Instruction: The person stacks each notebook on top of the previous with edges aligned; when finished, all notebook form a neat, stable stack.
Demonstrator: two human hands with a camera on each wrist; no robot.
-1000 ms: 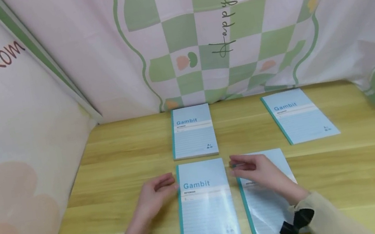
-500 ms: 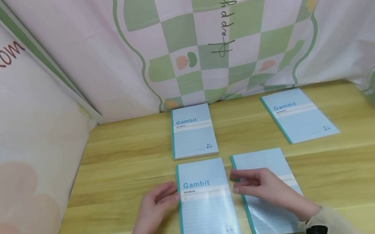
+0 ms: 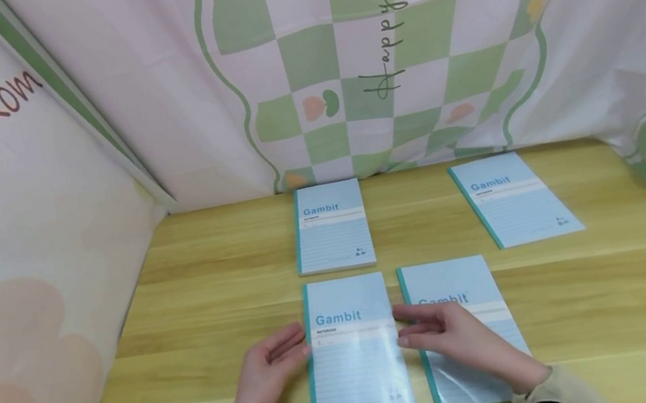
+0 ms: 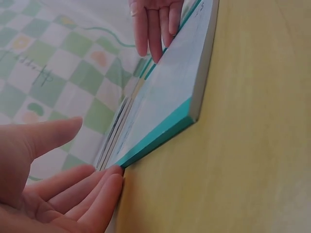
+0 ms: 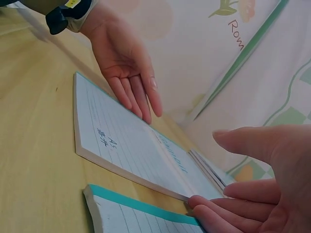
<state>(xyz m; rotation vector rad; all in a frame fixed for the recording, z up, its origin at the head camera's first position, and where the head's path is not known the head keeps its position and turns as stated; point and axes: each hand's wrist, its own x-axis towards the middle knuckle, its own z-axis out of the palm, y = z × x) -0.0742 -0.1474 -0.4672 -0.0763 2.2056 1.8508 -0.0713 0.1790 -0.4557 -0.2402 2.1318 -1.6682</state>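
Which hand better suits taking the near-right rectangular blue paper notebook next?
Likely the right hand: it extends over the near-right notebook; the left hand is left of the neighbouring rectangular blue paper notebook.

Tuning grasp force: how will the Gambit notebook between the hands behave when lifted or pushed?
The Gambit notebook lies flat, so it should slide rather than tip. Its cover shows glare, so it may be slippery. The visible page block suggests moderate stiffness.

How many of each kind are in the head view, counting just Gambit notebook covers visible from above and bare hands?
Gambit notebook covers: 4
Bare hands: 2
Total: 6
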